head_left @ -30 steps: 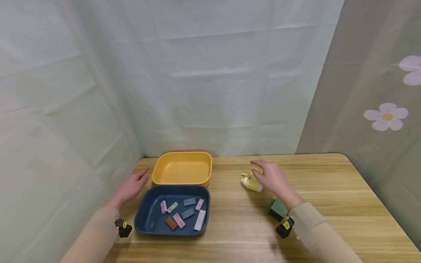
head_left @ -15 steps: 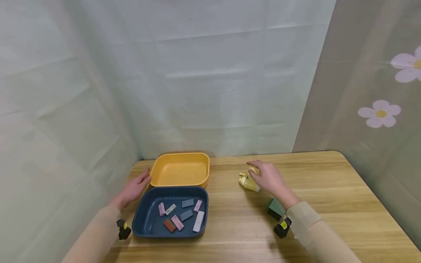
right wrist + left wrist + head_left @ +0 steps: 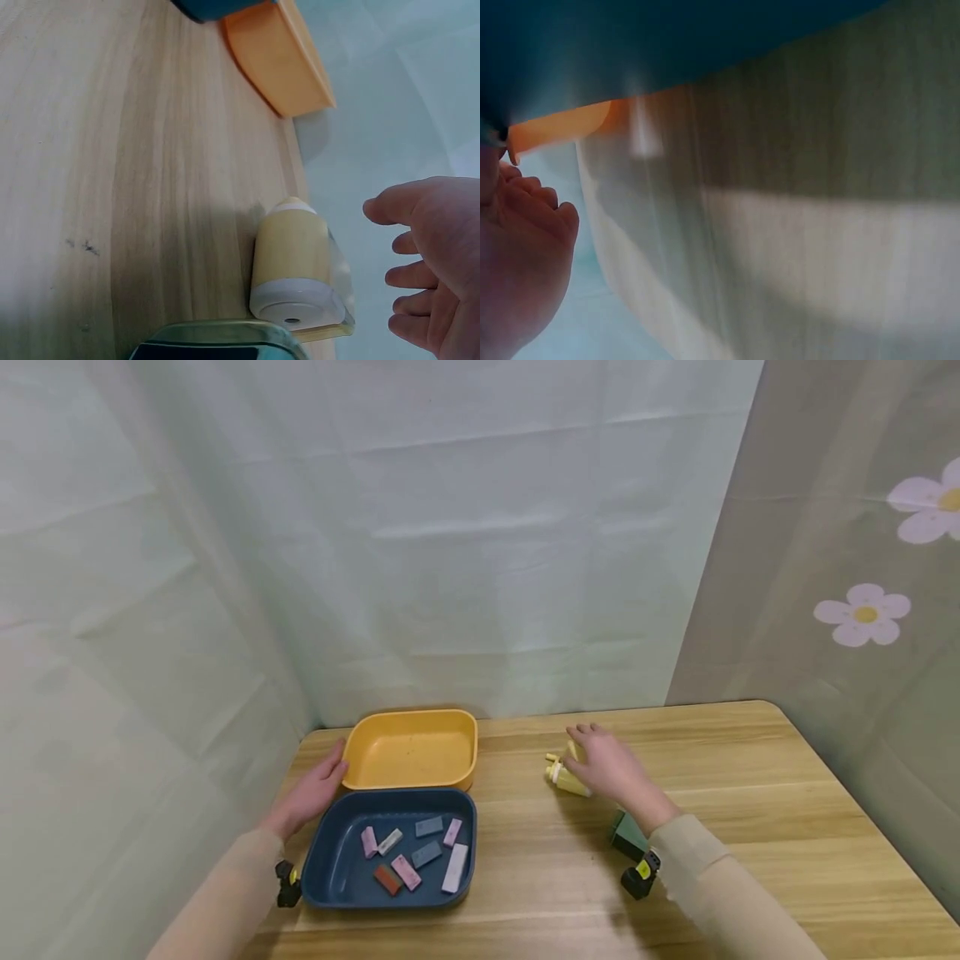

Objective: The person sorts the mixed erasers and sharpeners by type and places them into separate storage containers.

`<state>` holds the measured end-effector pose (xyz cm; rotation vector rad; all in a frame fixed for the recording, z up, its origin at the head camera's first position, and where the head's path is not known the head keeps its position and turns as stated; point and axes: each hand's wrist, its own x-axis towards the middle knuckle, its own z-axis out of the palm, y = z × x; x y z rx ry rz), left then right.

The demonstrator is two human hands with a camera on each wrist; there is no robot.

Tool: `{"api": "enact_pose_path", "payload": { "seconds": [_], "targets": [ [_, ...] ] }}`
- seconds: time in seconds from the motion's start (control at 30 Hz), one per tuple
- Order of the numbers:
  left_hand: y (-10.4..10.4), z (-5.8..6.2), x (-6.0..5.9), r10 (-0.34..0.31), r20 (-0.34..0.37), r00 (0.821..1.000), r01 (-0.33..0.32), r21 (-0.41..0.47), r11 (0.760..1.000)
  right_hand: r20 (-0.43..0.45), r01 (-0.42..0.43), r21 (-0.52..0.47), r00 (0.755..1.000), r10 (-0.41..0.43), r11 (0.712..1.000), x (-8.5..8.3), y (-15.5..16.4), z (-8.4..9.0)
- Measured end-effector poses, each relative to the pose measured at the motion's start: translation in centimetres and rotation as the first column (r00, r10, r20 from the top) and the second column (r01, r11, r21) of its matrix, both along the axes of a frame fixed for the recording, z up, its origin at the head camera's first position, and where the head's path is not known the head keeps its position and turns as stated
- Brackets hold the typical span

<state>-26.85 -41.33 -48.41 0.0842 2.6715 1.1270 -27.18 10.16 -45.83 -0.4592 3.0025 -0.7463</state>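
My left hand (image 3: 311, 793) lies at the left side of a yellow tray (image 3: 412, 760), its fingers at the rim. In the left wrist view the hand's fingertips are beside the orange-yellow tray wall (image 3: 559, 127); whether they press on it is unclear. My right hand (image 3: 611, 768) hovers with fingers loosely bent over a pale yellow cylinder (image 3: 572, 782) with white ends, lying on its side. The right wrist view shows a gap between that hand (image 3: 450, 262) and the cylinder (image 3: 292, 255). A clear and yellow piece lies beside the cylinder, partly hidden.
A dark blue tray (image 3: 337, 885) stands in front of the yellow one, holding several small pink, white, blue and reddish-brown blocks. A dark green boxy thing (image 3: 628, 835) sits below my right wrist. The wooden table (image 3: 750, 793) meets hanging cloth at its back and sides.
My left hand has moved in against the yellow tray's left rim. The right hand stays over the yellow cylinder, its fingers slightly shifted. The head view has turned slightly.
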Motion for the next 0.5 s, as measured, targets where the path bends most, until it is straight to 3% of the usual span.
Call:
{"api": "enact_pose_path", "payload": {
  "seconds": [0.3,0.5],
  "targets": [
    [0.17,-0.86,0.1,-0.019,-0.061,0.998,0.021,0.041,0.999,0.107,-0.048,0.083,0.993,0.04,0.995,0.12,0.36,-0.07],
    [0.52,-0.96,-0.01,-0.015,-0.055,0.998,0.017,0.047,0.999,0.152,-0.045,0.106,0.988,0.029,0.993,0.01,0.68,-0.09]
  ]
}}
